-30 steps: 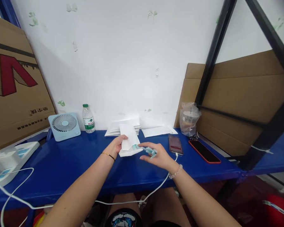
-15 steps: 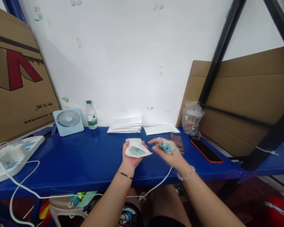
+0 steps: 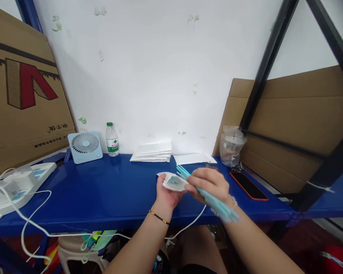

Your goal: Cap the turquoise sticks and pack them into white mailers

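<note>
My left hand [image 3: 169, 198] grips a small white envelope [image 3: 168, 185], whose open mouth faces me. Something teal [image 3: 174, 180] shows inside it, too small to name. Close by on the right, my right hand [image 3: 213, 182] is wrapped round a bundle of thin light-blue strips [image 3: 218, 204]. The bundle slants from the envelope's upper right down towards my right wrist, and its lower end is blurred. The fingers of my right hand are at the envelope's right edge; whether they touch it I cannot tell.
White envelopes [image 3: 151, 151] lie stacked at the back of the blue table [image 3: 103, 194], with more white envelopes [image 3: 193, 158] beside them. A fan [image 3: 86, 146], a water bottle [image 3: 112, 140] and a power strip [image 3: 42, 173] are left. A phone [image 3: 248, 185] and bagged cup [image 3: 231, 146] stand right.
My right hand has turned over and come in to the envelope; its light-blue strips, bunched up before, now show lengthwise. My left hand has moved slightly right, tilting the envelope.
</note>
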A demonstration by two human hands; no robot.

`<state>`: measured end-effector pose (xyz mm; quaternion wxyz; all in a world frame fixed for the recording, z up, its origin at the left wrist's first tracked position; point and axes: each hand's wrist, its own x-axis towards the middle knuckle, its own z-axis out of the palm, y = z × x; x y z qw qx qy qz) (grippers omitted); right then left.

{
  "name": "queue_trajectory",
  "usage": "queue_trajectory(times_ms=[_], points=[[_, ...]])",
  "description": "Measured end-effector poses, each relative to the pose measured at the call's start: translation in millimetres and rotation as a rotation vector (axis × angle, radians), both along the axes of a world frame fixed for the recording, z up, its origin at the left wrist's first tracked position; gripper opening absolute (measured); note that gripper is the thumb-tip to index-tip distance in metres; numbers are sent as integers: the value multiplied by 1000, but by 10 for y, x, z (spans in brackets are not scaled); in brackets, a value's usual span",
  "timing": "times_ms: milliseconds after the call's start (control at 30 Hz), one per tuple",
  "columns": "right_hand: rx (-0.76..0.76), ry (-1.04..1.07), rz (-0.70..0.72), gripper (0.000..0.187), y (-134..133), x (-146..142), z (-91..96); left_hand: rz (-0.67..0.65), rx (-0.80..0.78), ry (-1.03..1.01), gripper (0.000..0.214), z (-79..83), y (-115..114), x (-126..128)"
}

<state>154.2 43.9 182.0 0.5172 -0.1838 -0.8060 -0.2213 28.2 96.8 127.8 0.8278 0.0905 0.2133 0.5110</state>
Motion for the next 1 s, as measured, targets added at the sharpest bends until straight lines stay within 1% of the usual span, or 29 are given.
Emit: queue_trajectory(times_ms=[33,67,167,233,300,400,467,567,667,733,800,867,933,1000], points=[[50,-77,31,7,25,20,-39,5,-12,4,19,17,-14,1],[52,-165,66,9,46,40,-76,6,-21,9,19,33,-24,-1],[-58,-366,134,13,71,83,-166,-23,-47,-6,20,72,-38,-10],[-82,-405,145,13,64,96,-206,-39,-67,-49,21,85,-45,-17],[-72,-424,134,13,62,95,-225,-35,-75,-69,20,84,-49,-23],[-109,-440,93,14,106,60,-193,-26,-73,-26,17,60,-42,-32],[-195,-420,65,15,175,16,-118,-35,-58,-2,18,36,-27,-35],[-430,-368,51,19,312,-42,68,-33,-9,-54,15,26,9,-25],[-721,-377,131,19,455,-42,280,-50,16,-169,13,72,60,-7],[-855,-446,206,21,537,-8,399,-68,-11,-210,18,119,101,1],[-929,-523,251,27,597,43,492,-65,-44,-228,23,154,141,5],[-965,-565,264,35,619,102,565,-51,-63,-254,27,159,175,7],[-974,-571,265,40,591,160,615,-42,-91,-284,32,132,198,7],[-938,-543,268,42,522,205,628,-34,-129,-306,38,88,206,5]])
